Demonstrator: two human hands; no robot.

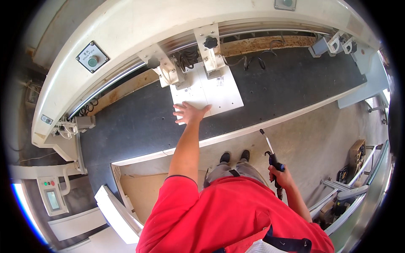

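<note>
My left hand lies with fingers spread on the near left corner of a white panel. A thin line runs across the panel's middle, and I cannot tell whether it is a seam between two pieces. Small dark marks and holes show on its surface. Its far edge reaches under two clamp-like metal brackets of the machine. Down by my right side, my right hand is closed round the grip of a black and blue air blow gun. Its metal nozzle points forward, toward the table edge.
The dark machine table has a pale front edge. A curved beam with a green button arches over it. A control box stands at left, above white boards. A metal-framed cart holding tools is at right.
</note>
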